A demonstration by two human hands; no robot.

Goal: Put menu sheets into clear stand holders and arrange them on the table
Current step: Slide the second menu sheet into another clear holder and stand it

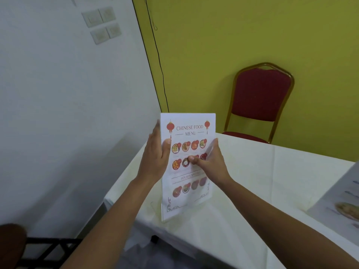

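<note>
A white "Chinese Food Menu" sheet (191,131) with red lanterns and dish photos stands upright in a clear stand holder (171,214) near the table's left corner. Its top part rises above the holder's upper edge. My left hand (155,158) grips the sheet's left edge, thumb on the front. My right hand (209,162) holds the right side, thumb pressed on the front over the dish pictures. The holder's base rests on the white tablecloth (252,171).
Another printed menu sheet (342,200) lies at the table's right edge. A red padded chair (260,94) with a gold frame stands behind the table against the yellow wall. A white wall is at left, and a dark frame (46,251) sits low at the bottom left.
</note>
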